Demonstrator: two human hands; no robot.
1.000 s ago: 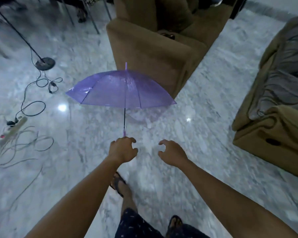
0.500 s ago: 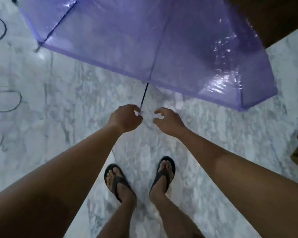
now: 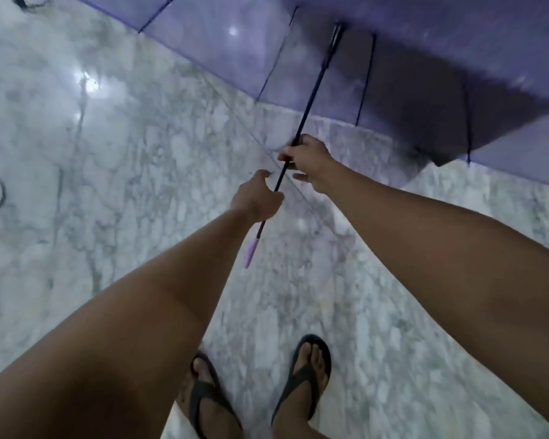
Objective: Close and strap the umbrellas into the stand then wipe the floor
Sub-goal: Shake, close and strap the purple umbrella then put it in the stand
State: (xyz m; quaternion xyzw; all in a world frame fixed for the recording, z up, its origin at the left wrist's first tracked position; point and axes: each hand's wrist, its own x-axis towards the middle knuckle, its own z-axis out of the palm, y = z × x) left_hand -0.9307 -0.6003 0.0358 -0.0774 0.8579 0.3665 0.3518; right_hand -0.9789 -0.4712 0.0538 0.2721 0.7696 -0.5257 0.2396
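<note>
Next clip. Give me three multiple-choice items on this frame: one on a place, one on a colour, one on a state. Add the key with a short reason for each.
1. Where on the shaft does the right hand grip?
A. nearer the canopy than the left hand
B. below the left hand, at the handle
C. on the canopy's edge

2. What colour is the canopy?
A. red
B. purple
C. yellow

3. What state is the umbrella in?
A. folded and strapped
B. shut but unstrapped
C. open, held in both hands

Key:
1 A: the right hand's fingers curl round the shaft between the left hand and the canopy.
2 B: the see-through panels are purple.
3 C: the ribs are spread and each hand grips the shaft.
</note>
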